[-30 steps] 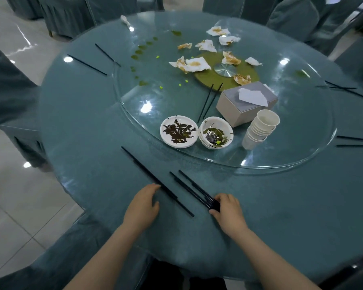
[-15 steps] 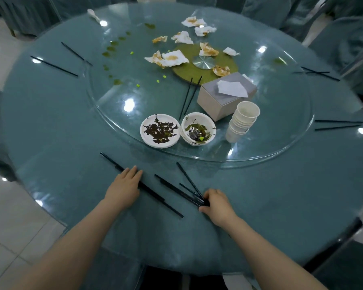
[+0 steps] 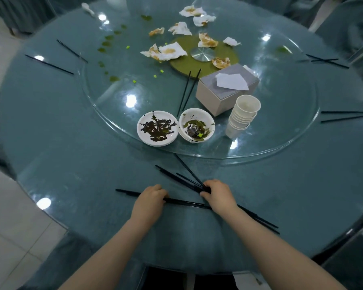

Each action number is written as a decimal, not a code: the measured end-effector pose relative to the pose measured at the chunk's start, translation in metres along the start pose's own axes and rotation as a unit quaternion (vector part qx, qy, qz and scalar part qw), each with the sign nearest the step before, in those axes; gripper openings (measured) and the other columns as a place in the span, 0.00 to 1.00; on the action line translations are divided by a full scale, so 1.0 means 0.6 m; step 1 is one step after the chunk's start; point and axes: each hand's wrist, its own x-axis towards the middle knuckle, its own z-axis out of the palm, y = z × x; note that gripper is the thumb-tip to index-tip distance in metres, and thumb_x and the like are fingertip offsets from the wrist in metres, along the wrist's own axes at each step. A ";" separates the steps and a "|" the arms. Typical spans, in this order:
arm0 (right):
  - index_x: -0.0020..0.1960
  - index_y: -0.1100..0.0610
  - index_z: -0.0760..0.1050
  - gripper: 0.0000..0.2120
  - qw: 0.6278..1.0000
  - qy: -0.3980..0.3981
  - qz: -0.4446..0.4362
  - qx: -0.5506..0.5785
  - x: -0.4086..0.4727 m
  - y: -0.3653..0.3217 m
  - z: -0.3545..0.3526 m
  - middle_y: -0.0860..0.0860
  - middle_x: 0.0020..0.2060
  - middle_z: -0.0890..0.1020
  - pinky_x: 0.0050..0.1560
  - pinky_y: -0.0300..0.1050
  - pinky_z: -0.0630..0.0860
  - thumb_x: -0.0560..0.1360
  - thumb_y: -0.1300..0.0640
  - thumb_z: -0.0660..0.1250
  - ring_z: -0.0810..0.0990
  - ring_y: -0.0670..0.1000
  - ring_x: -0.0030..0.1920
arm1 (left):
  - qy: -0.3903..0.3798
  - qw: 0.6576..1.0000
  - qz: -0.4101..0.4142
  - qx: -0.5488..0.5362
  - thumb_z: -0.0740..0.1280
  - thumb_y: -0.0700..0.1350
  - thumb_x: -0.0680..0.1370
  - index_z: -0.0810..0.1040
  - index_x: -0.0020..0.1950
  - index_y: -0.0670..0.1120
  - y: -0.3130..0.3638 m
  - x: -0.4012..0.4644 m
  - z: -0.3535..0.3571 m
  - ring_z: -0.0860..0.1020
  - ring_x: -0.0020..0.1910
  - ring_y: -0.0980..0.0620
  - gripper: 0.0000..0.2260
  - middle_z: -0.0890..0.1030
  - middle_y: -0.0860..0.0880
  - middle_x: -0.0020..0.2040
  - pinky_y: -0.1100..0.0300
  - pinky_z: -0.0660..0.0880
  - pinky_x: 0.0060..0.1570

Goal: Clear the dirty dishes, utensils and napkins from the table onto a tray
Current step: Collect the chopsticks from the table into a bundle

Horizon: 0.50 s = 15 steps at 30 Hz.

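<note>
While the round desk (image 3: 71, 143) carried a glass turntable (image 3: 281, 143) with a dirty plate (image 3: 157, 128), a bowl (image 3: 196, 124) and stacked cups (image 3: 242, 116), the near edge held loose black chopsticks. The right hand (image 3: 217, 195) was clenched around a fanned bundle of chopsticks (image 3: 182, 178), tips pointing away to the left. The left hand (image 3: 151, 198) pressed with curled fingers on one pair (image 3: 130, 193) lying almost parallel to the desk edge. Bare cloth stayed open around both hands.
</note>
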 end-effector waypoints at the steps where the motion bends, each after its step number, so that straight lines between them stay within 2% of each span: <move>1: 0.52 0.56 0.79 0.09 1.000 -0.005 -0.005 -0.005 0.001 0.001 -0.004 0.51 0.48 0.77 0.48 0.41 0.69 0.74 0.55 0.70 0.75 0.52 0.50 | -0.006 1.000 0.007 -0.011 0.64 0.39 0.78 0.80 0.57 0.49 0.015 0.000 0.007 0.75 0.53 0.50 0.11 0.78 0.51 0.54 0.61 0.70 0.51; 5: 0.59 0.53 0.77 0.15 1.000 -0.024 -0.011 -0.012 -0.006 0.018 -0.025 0.50 0.53 0.77 0.53 0.39 0.69 0.73 0.55 0.71 0.75 0.50 0.55 | -0.016 0.998 0.039 -0.038 0.62 0.39 0.78 0.79 0.58 0.47 0.066 0.012 0.031 0.74 0.55 0.49 0.12 0.78 0.49 0.54 0.60 0.70 0.54; 8: 0.60 0.52 0.77 0.16 0.998 -0.039 -0.011 -0.039 -0.018 0.045 -0.048 0.51 0.53 0.77 0.56 0.41 0.70 0.73 0.56 0.70 0.75 0.51 0.56 | 0.028 0.994 0.046 -0.091 0.65 0.38 0.76 0.78 0.59 0.43 0.083 0.011 0.037 0.74 0.58 0.48 0.12 0.77 0.47 0.57 0.63 0.67 0.58; 10: 0.61 0.52 0.77 0.16 0.998 -0.046 -0.001 -0.049 -0.031 0.067 -0.064 0.51 0.54 0.77 0.57 0.42 0.71 0.73 0.56 0.70 0.75 0.51 0.56 | 0.078 0.990 0.033 -0.110 0.70 0.39 0.74 0.76 0.63 0.43 0.078 0.005 0.032 0.72 0.63 0.47 0.17 0.75 0.46 0.62 0.63 0.64 0.63; 11: 0.61 0.52 0.76 0.17 0.997 -0.050 0.003 -0.050 -0.037 0.077 -0.069 0.51 0.54 0.77 0.57 0.41 0.71 0.73 0.56 0.70 0.75 0.52 0.56 | 0.092 0.991 0.014 -0.100 0.71 0.42 0.73 0.74 0.66 0.44 0.070 0.005 0.028 0.68 0.68 0.45 0.21 0.73 0.45 0.66 0.60 0.61 0.67; 13: 0.62 0.52 0.76 0.18 0.997 -0.054 0.010 -0.047 -0.050 0.091 -0.073 0.51 0.54 0.76 0.58 0.41 0.70 0.73 0.53 0.71 0.75 0.52 0.57 | 0.077 0.994 -0.059 -0.042 0.72 0.52 0.72 0.64 0.74 0.48 0.042 0.009 0.020 0.53 0.76 0.41 0.33 0.61 0.44 0.75 0.53 0.48 0.74; 15: 0.64 0.52 0.74 0.21 0.998 -0.041 0.020 -0.048 -0.062 0.099 -0.073 0.50 0.57 0.75 0.60 0.43 0.69 0.73 0.48 0.70 0.73 0.52 0.60 | 0.030 0.989 -0.143 -0.007 0.70 0.63 0.70 0.52 0.77 0.52 0.017 0.014 0.013 0.41 0.77 0.41 0.43 0.48 0.44 0.79 0.48 0.38 0.72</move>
